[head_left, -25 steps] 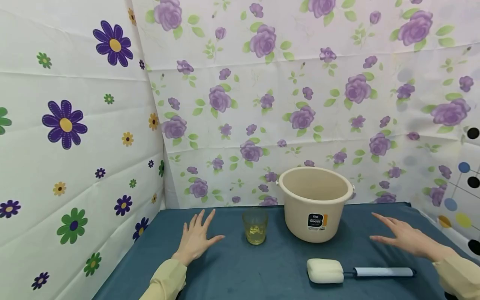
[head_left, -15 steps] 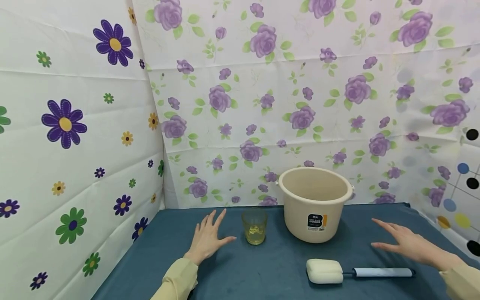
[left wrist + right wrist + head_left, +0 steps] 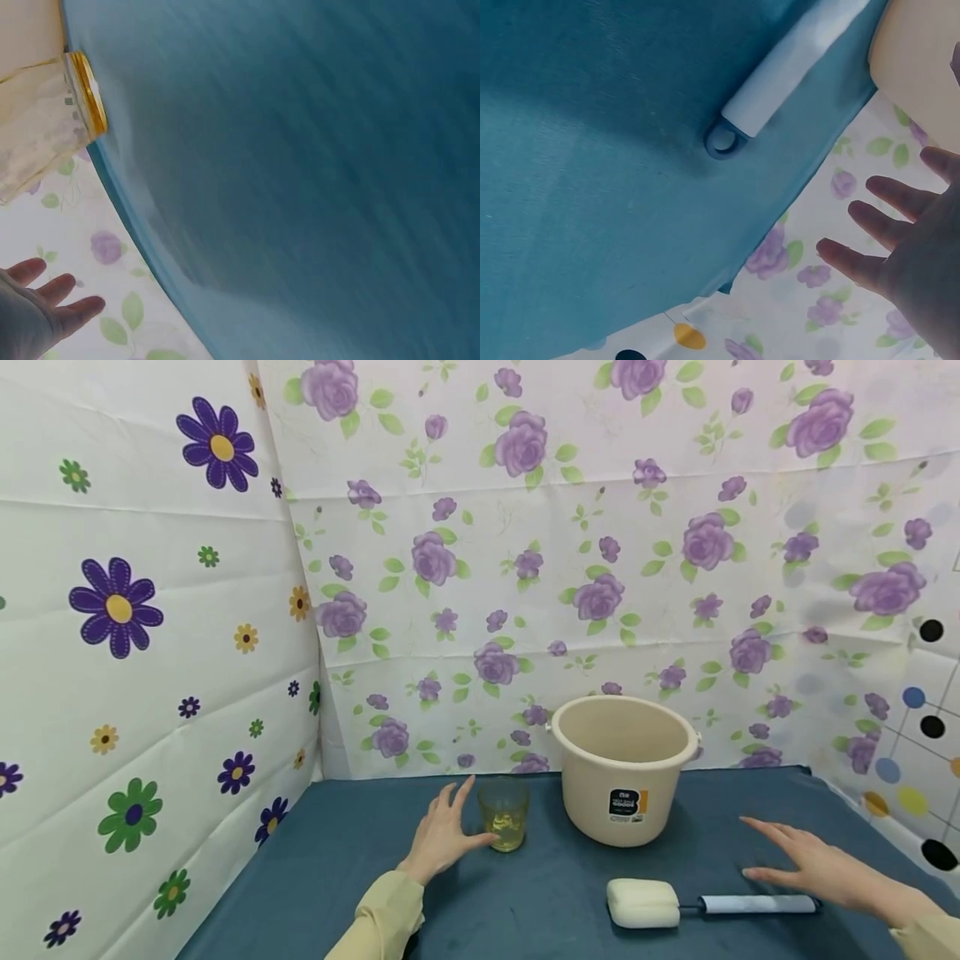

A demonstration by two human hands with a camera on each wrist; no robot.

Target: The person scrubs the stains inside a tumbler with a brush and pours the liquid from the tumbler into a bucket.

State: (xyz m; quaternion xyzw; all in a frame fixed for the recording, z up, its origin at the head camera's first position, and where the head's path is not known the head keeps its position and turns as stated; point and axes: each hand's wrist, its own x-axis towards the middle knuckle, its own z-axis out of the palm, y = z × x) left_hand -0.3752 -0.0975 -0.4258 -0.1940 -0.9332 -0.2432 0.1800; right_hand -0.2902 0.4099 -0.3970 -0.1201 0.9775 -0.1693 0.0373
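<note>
A yellowish see-through glass [image 3: 504,814] stands upright on the blue cloth. Just left of it is my left hand [image 3: 441,839], fingers spread and thumb pointing at the glass; whether the thumb touches it I cannot tell. In the left wrist view the glass [image 3: 45,124] shows at the left edge, apart from the visible fingers [image 3: 71,315]. My right hand [image 3: 821,868] hovers with extended fingers over the right side, holding nothing. Nearest to it lies a sponge brush, its white head [image 3: 642,903] to the left and its pale handle [image 3: 799,67] ending in a dark loop.
A beige bucket [image 3: 618,802] with a black label stands behind the brush, right of the glass. The blue cloth [image 3: 300,893] covers the table. Flower-patterned sheets [image 3: 450,635] close off the back and both sides.
My left hand has moved right, up close to the glass. The right hand has shifted slightly down. The whole head view has turned a little, and the glass, bucket and brush stay put.
</note>
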